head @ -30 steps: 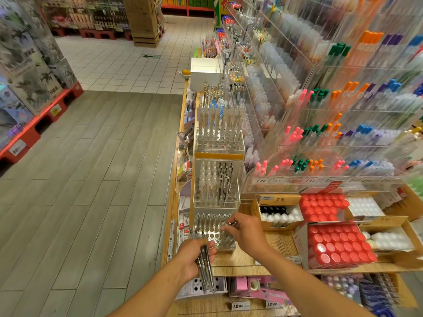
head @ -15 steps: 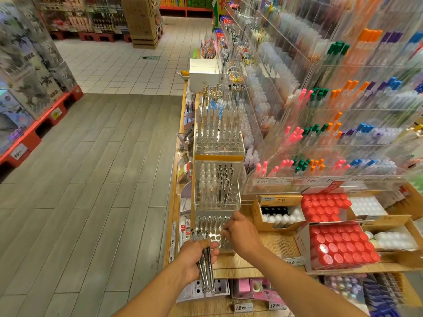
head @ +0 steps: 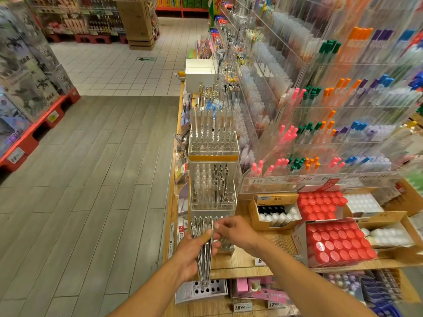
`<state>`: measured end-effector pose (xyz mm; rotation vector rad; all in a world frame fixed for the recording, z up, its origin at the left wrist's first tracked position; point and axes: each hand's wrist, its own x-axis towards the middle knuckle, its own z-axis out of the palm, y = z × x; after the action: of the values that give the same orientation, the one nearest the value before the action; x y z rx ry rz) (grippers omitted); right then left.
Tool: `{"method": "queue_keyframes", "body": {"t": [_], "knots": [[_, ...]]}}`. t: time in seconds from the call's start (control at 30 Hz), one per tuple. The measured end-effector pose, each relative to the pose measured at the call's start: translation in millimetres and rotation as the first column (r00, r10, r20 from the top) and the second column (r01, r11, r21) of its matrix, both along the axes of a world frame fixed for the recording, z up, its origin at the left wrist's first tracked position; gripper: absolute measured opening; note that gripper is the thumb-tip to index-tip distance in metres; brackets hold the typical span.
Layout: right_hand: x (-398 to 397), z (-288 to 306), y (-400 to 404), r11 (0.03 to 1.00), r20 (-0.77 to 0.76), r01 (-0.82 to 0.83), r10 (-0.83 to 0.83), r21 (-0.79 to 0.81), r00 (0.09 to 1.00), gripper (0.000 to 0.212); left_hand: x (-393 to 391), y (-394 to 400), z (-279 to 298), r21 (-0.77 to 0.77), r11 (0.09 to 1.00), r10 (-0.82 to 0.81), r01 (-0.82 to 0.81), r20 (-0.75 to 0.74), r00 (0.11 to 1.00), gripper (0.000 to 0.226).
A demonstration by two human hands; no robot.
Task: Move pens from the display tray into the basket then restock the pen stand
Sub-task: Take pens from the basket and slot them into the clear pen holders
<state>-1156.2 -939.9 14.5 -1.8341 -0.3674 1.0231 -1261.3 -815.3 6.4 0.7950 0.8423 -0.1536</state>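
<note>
Grey plank flooring fills the aisle at your nine o'clock, and a wooden shelf runs along your three o'clock side under clear racks of coloured pens. Straight ahead at twelve o'clock the tiered clear pen stand rises from that shelf, its upper tiers holding upright pens and its lowest tier right behind your hands. Your left hand is curled round a bundle of silver pens, tips fanned upward and barrels pointing down toward six o'clock. Your right hand sits just at the bundle's one o'clock, fingers bent toward the pen tops; it looks to be pinching one, though blur makes that uncertain. Boxes of red-capped bottles sit on the shelf at three o'clock, well apart from both hands.
</note>
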Motion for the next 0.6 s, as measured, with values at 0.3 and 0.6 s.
{"method": "queue_keyframes", "body": {"t": [0.3, 0.6], "knots": [[0, 8, -2, 0.996, -0.034, 0.091, -0.09, 0.024, 0.995, 0.012, 0, -6, 0, -0.032, 0.999, -0.035, 0.034, -0.016, 0.999, 0.05], [19, 12, -21, 0.999, 0.487, 0.02, 0.004, -0.043, 0.874, 0.01, -9, 4, -13, 0.021, 0.999, 0.048, -0.045, -0.166, 0.985, 0.024]]}}
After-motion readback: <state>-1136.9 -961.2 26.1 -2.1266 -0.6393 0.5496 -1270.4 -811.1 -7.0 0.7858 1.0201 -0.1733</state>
